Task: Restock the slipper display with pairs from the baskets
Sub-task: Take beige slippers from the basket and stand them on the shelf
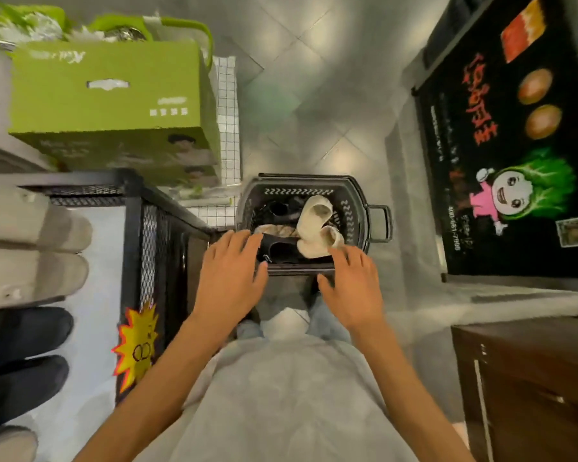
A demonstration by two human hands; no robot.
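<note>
A black plastic basket (356, 208) stands on the floor in front of me. Inside lie a cream pair of slippers (316, 225) and a black slipper (281, 250) near the front rim. My left hand (229, 275) hovers over the basket's near left corner with its fingers spread and straight. My right hand (352, 288) hovers over the near right corner, fingers also spread, holding nothing. The slipper display (90, 328) is a white shelf at the left, carrying grey slippers (30, 248) and black slippers (24, 361).
A black mesh frame (154, 248) with a yellow starburst price tag (137, 341) edges the display. Green cartons (111, 91) are stacked behind it. A black poster stand (501, 145) is at the right, a dark wooden cabinet (531, 388) at the lower right.
</note>
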